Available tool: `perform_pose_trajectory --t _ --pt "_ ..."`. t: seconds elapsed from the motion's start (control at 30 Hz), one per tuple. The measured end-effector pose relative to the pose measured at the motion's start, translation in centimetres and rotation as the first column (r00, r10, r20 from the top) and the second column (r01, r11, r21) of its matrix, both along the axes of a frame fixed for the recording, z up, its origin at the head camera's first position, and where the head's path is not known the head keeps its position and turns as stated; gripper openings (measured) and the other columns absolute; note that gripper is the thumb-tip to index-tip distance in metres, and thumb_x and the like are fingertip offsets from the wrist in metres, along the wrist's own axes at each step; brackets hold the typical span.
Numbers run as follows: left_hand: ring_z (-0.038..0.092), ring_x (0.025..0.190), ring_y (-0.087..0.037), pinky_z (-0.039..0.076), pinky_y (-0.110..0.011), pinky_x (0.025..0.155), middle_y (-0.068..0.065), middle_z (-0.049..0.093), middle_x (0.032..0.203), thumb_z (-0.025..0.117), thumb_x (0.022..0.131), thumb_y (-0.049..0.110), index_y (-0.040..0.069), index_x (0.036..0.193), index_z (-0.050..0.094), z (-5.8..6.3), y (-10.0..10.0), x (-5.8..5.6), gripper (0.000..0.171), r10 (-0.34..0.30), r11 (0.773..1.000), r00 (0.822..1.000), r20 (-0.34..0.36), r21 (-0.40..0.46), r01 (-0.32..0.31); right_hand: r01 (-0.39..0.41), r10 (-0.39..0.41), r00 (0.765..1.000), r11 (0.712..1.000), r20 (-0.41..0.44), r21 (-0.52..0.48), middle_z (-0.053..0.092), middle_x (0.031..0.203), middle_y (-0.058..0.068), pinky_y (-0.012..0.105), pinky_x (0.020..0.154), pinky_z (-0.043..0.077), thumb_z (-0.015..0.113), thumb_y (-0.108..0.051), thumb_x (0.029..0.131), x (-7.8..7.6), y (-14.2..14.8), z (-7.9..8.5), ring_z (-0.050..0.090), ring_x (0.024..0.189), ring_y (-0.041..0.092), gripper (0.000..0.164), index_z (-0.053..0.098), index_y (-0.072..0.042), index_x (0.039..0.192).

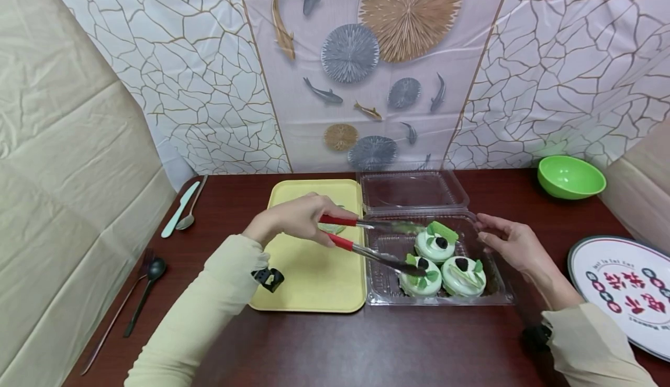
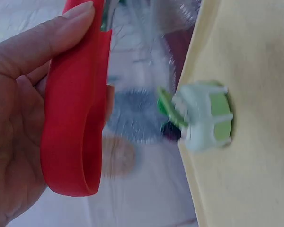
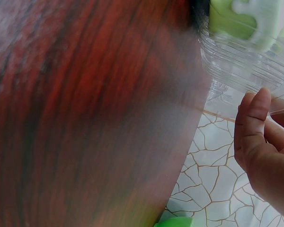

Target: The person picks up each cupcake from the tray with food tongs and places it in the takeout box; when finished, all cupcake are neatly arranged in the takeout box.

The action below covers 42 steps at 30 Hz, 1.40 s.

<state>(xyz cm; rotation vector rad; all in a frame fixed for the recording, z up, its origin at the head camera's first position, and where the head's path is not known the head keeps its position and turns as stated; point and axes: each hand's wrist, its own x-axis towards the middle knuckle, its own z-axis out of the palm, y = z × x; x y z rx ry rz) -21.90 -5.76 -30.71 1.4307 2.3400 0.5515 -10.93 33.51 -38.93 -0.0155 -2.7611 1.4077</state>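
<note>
My left hand (image 1: 300, 217) holds red-handled tongs (image 1: 342, 242) over the yellow tray (image 1: 309, 291). Their two arms are spread and reach right, into a hinged clear plastic container (image 1: 379, 299). Inside it are three round cakes with pale green icing, dark berries and leaf toppings. The lower tong tip is at the front left cake (image 1: 426, 287); the upper one comes close to the back cake (image 1: 433, 253). The front right cake (image 1: 463, 287) stands beside them. With thumb and fingers, my right hand (image 1: 515, 249) pinches the container's right rim. Another cake (image 2: 203, 118) sits on the tray, mostly hidden in the head view.
The container's lid (image 1: 413, 192) lies folded back. At left are a pale knife (image 1: 180, 209), a spoon (image 1: 186, 221), a black spoon (image 1: 155, 269) and a fork (image 1: 117, 320). A green bowl (image 1: 570, 177) and a printed white plate (image 1: 602, 259) stand at right.
</note>
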Motion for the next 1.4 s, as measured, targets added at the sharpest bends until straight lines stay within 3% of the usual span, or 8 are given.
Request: perform_pose_trajectory --t 0.1,0.2,0.3,0.43,0.5,0.67,1.0,1.4 --pt "0.058 0.101 -0.008 0.045 -0.027 0.086 -0.004 0.068 0.128 0.082 0.077 0.016 0.012 0.136 0.059 0.1 -2.1 -0.3 0.064 0.086 0.994 0.996 -0.011 0.072 -0.085 0.001 -0.001 1.000 1.000 -0.006 -0.001 0.054 0.126 0.041 0.019 0.063 0.054 0.053 0.002 0.096 0.0 0.0 0.0 0.057 0.076 -0.011 0.048 0.040 0.017 0.140" --pt "0.058 0.092 -0.010 0.046 -0.031 0.086 -0.007 0.064 0.134 0.082 0.077 0.016 0.011 0.138 0.058 -0.3 -4.6 -0.6 0.065 0.201 0.974 0.979 -0.022 0.113 -0.197 0.004 -0.004 1.000 1.000 -0.001 0.003 0.054 0.126 0.041 0.019 0.063 0.054 0.053 0.001 0.096 0.0 0.0 0.1 0.058 0.076 -0.011 0.048 0.040 0.016 0.140" --pt "0.043 0.068 -0.009 0.042 -0.028 0.076 -0.009 0.062 0.135 0.082 0.077 0.014 0.011 0.139 0.056 -1.0 -7.1 -0.8 0.067 0.323 0.940 0.947 0.004 0.119 -0.321 0.010 -0.010 1.000 1.000 0.007 0.014 0.054 0.127 0.040 0.019 0.063 0.054 0.054 0.000 0.097 0.1 0.0 0.2 0.058 0.075 -0.010 0.049 0.040 0.016 0.141" --pt "0.026 0.051 -0.006 0.039 -0.025 0.064 -0.010 0.073 0.096 0.080 0.078 0.011 0.011 0.141 0.054 -2.4 -9.9 -0.9 0.068 0.447 0.888 0.891 0.073 0.084 -0.452 0.012 -0.012 1.000 1.000 0.010 0.019 0.054 0.127 0.040 0.019 0.063 0.054 0.054 -0.001 0.097 0.2 0.1 0.2 0.058 0.074 -0.009 0.049 0.040 0.015 0.141" --pt "0.018 0.049 -0.008 0.034 -0.026 0.057 -0.002 0.060 0.067 0.080 0.079 0.011 0.011 0.142 0.053 -3.1 -11.0 -0.8 0.069 0.490 0.865 0.865 0.108 0.060 -0.498 0.010 -0.010 1.000 1.000 0.005 0.015 0.054 0.127 0.040 0.020 0.062 0.054 0.053 -0.001 0.097 0.2 0.1 0.2 0.058 0.074 -0.008 0.049 0.040 0.016 0.141" --pt "0.017 0.048 -0.007 0.030 -0.024 0.051 0.011 0.032 0.052 0.080 0.078 0.011 0.007 0.141 0.053 -4.7 -12.6 -0.7 0.069 0.522 0.847 0.844 0.121 0.046 -0.530 0.013 -0.013 1.000 1.000 -0.011 0.015 0.055 0.124 0.040 0.020 0.062 0.054 0.054 0.001 0.096 0.3 0.2 0.2 0.058 0.074 -0.009 0.048 0.041 0.016 0.140" --pt "0.018 0.046 -0.006 0.024 -0.021 0.047 0.010 0.026 0.050 0.079 0.077 0.007 0.004 0.138 0.055 -6.0 -12.7 -0.5 0.066 0.522 0.845 0.842 0.135 0.057 -0.532 0.004 -0.004 1.000 1.000 -0.017 0.008 0.058 0.121 0.038 0.019 0.062 0.053 0.054 0.001 0.096 0.2 0.1 -0.2 0.058 0.074 -0.010 0.048 0.040 0.018 0.139" --pt "0.017 0.047 -0.007 0.027 -0.022 0.049 -0.003 0.052 0.049 0.078 0.079 0.005 0.006 0.139 0.055 -6.4 -12.6 -0.2 0.064 0.558 0.823 0.816 0.152 0.027 -0.568 0.003 -0.002 1.000 1.000 -0.024 0.010 0.060 0.118 0.036 0.019 0.061 0.053 0.054 0.002 0.096 0.0 0.0 -0.1 0.058 0.075 -0.010 0.047 0.041 0.018 0.138"
